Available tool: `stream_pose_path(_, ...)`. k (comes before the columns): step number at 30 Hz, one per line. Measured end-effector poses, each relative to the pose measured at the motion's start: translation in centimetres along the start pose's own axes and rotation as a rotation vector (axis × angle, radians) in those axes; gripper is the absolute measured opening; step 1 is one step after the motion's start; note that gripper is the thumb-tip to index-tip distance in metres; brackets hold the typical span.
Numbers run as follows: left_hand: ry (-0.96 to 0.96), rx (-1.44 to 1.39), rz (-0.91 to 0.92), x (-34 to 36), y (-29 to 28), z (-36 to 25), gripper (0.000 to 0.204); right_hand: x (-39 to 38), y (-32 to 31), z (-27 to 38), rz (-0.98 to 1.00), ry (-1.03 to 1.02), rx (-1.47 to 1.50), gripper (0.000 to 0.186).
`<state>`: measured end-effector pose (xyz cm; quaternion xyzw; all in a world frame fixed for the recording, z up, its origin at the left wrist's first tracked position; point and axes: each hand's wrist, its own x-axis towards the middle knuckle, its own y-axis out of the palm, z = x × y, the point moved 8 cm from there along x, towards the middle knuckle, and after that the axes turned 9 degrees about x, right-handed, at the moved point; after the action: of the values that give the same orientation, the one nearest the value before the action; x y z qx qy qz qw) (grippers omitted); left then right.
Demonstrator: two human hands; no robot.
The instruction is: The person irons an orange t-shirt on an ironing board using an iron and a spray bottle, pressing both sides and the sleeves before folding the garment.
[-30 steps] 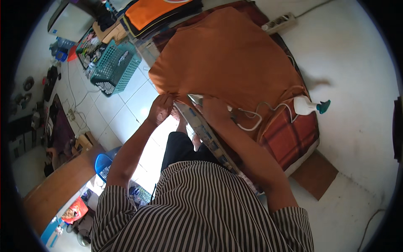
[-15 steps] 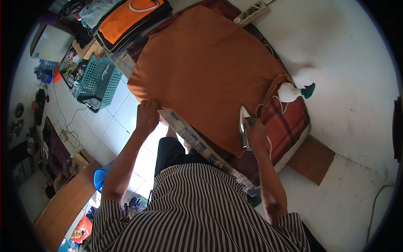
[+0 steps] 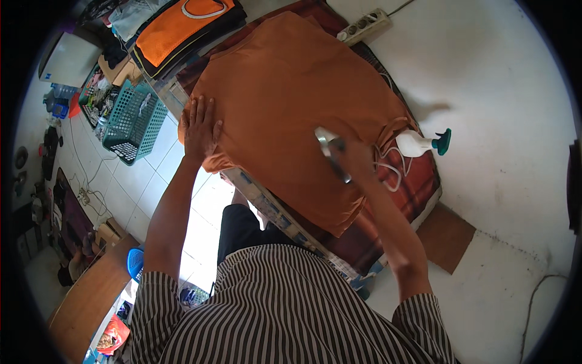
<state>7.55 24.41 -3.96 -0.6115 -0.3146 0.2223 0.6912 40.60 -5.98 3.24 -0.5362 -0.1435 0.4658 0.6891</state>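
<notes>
One rust-orange garment (image 3: 279, 103), mostly smooth, edge creased, left hand (image 3: 200, 130) splayed on it, right hand (image 3: 355, 159) gripping silvery iron (image 3: 327, 149)

On the far left, folded clothes (image 3: 182, 33) are lying in a stack, with an orange piece showing on top. A green basket (image 3: 145, 134) is standing on the white tiled floor (image 3: 140, 185), well apart from a blue basket (image 3: 134, 264) that is showing nearer on the left. At the near left, a red bag (image 3: 115, 335) is sitting near a long wooden panel (image 3: 91, 297). On the right, a brown board (image 3: 447, 238) is showing, and a thin cable (image 3: 530, 309) is running farther right.
</notes>
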Motion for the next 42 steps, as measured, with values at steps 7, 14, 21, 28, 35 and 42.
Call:
stream_pose_path(7, 0.015, -0.001, -0.021, -0.1, -0.7, -0.2, 0.071, 5.0, 2.6, 10.0, -0.107, -0.232, -0.041, 0.049)
stream_pose_path(14, 0.02, -0.007, -0.032, 0.2, 0.3, 0.2, 0.071, 6.3, 1.1, 9.6, 0.109, -0.488, -0.086, 0.051)
stream_pose_path(21, 0.039, -0.015, -0.067, -0.1, 0.3, 0.1, 0.071, -17.2, 5.9, 4.1, 0.474, -0.264, 0.0, 0.044)
stream_pose_path(28, 0.036, 0.045, -0.03, 0.3, 0.8, 0.0, 0.072, -19.3, 8.0, 4.3, 0.066, -0.142, 0.097, 0.049)
stream_pose_path(35, 0.078, 0.026, -0.05, 0.5, 1.6, 0.6, 0.074, -13.9, 10.2, 9.3, -0.089, -0.127, 0.087, 0.052)
stream_pose_path(42, 0.088, 0.021, -0.02, 0.5, 1.9, 0.0, 0.076, -24.6, 6.1, -3.3, -0.129, 0.073, 0.028, 0.053)
